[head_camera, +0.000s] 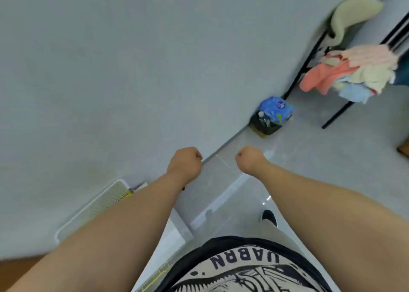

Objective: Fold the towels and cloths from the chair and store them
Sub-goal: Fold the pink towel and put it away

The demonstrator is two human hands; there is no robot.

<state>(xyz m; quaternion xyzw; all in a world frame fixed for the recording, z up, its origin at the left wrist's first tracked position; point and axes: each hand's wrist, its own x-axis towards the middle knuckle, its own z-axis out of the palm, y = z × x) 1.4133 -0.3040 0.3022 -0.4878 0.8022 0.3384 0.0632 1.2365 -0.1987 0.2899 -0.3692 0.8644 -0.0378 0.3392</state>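
Note:
A heap of towels and cloths (352, 70) in pink, coral, cream and light blue lies on a black-framed chair (309, 54) at the upper right. A cream cloth (354, 10) hangs over the chair's back. My left hand (186, 161) and my right hand (249, 158) are stretched out in front of me at mid-frame, both with fingers curled into fists and holding nothing. Both hands are far from the chair, over the floor near the wall.
A grey wall (110, 70) fills the left. A small dark bin (265, 123) with a blue packet on top stands by the wall near the chair. A white perforated basket (95, 207) sits at lower left. The floor is pale glossy tile (309, 158).

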